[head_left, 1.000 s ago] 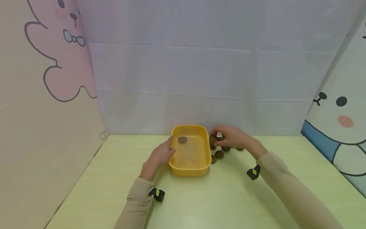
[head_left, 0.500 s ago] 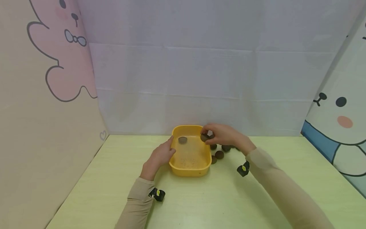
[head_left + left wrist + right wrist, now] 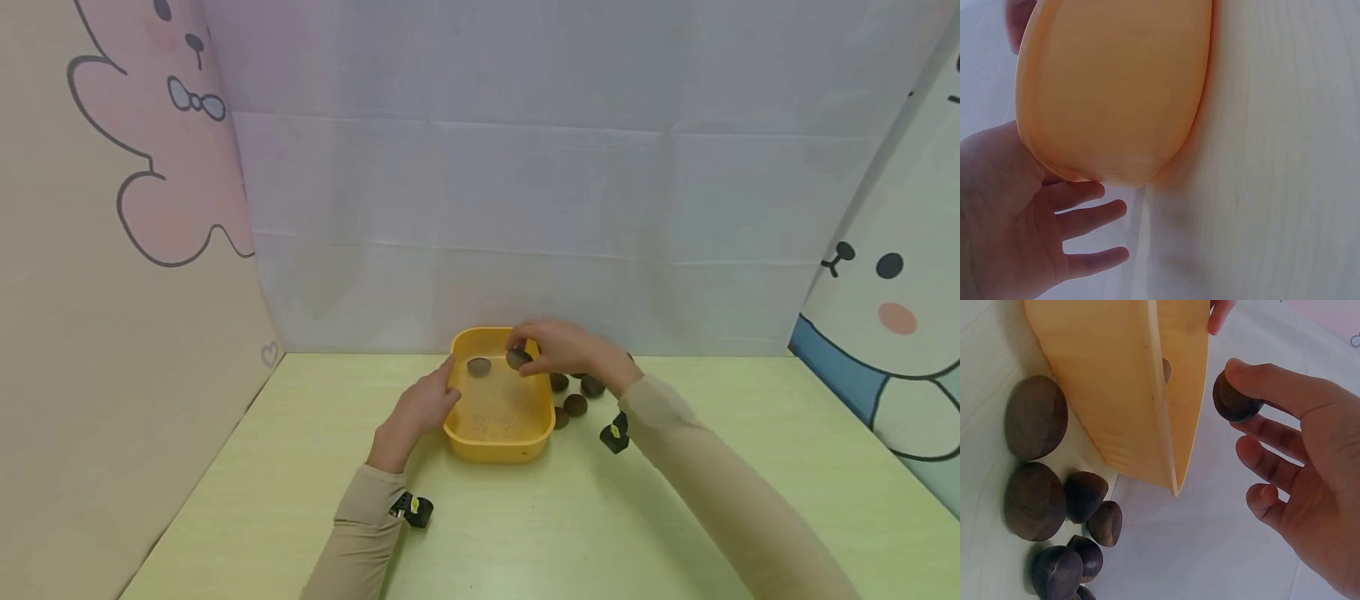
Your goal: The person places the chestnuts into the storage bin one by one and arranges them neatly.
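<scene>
My right hand (image 3: 564, 347) pinches a dark brown chestnut (image 3: 1233, 405) between thumb and fingertips, held over the right part of a yellow plastic tray (image 3: 498, 452). In the right wrist view the other fingers curl loosely below it. One chestnut (image 3: 478, 367) lies inside the tray near its far left. My left hand (image 3: 420, 407) grips the tray's left rim, thumb over the edge. Its other fingers (image 3: 1094, 219) extend, spread, outside the tray in the left wrist view; the thumb is hidden there behind the wall.
Several more chestnuts (image 3: 1036, 419) lie on the pale table (image 3: 487, 533) just right of the tray, partly under my right forearm in the head view. A white sheet (image 3: 465, 183) hangs close behind. Walls with cartoon animals (image 3: 187, 167) stand at both sides.
My right hand has carried the chestnut left from beside the tray to over its inside. More of the chestnuts on the table are uncovered at the front. The left hand stays at the rim.
</scene>
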